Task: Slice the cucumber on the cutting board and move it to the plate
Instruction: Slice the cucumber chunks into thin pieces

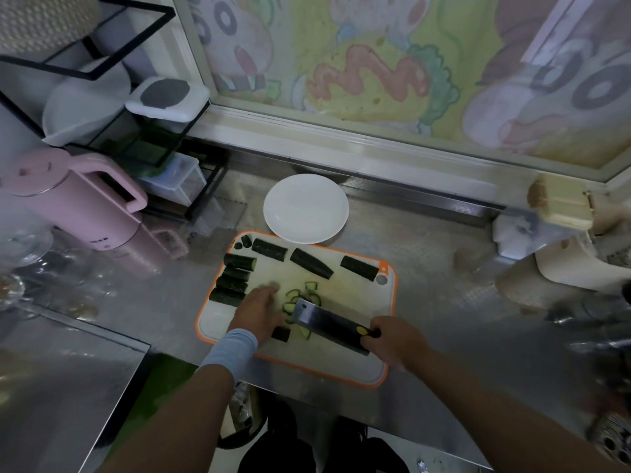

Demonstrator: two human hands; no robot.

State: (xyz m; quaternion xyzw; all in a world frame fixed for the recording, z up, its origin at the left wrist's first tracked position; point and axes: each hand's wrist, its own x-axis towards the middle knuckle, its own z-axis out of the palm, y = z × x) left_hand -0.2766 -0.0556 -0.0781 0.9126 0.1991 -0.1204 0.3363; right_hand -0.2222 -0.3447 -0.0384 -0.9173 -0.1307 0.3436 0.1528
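Observation:
An orange-rimmed white cutting board [355,356] lies on the steel counter. Several dark cucumber lengths [310,263] line its far and left sides. Thin slices [302,295] sit near the middle, and a short cucumber piece [280,333] lies near my left wrist. My right hand [392,341] grips the handle of a cleaver [327,324], whose blade lies low over the slices. My left hand [257,310] rests flat on the board just left of the blade, fingers pointing away and blurred. Behind the board stands a white plate [305,208] with nothing on it.
A pink kettle [78,206] and a black wire rack [112,107] with containers stand at the left. Beige containers [563,261] crowd the right edge. A painted window panel [392,63] runs along the back. The counter's front edge is just below the board.

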